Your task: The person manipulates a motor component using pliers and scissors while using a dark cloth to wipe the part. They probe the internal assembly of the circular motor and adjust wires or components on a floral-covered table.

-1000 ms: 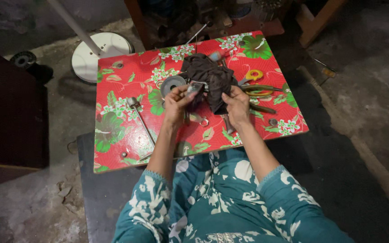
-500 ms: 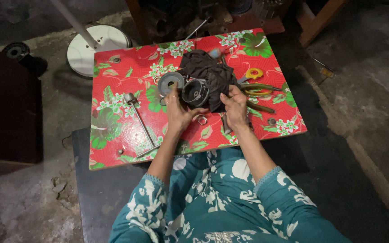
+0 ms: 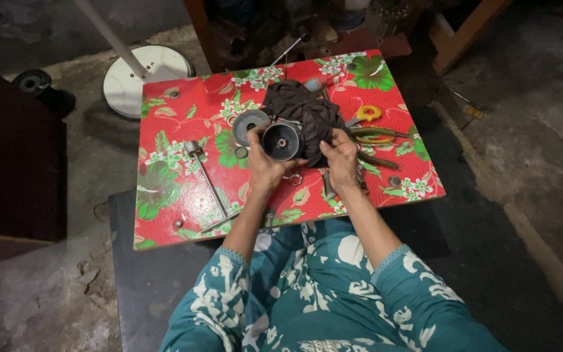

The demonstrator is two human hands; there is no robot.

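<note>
Dark metal, round and cup-shaped: the motor part (image 3: 282, 141) sits held between both hands above the table (image 3: 164, 195). Left hand (image 3: 265, 166) has its grip closed on the part's near-left rim; right hand (image 3: 341, 160) pinches the brown cloth (image 3: 307, 111) just right of it. A flat metal disc (image 3: 250, 124) lies just beyond the left grip.

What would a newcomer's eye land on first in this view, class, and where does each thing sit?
First, the red floral table, bright against the dark floor. At its middle the left hand holds a round metal cup, while the right hand grips a dark cloth bunched behind it. A white round base stands on the floor beyond the table's far-left corner.
</note>
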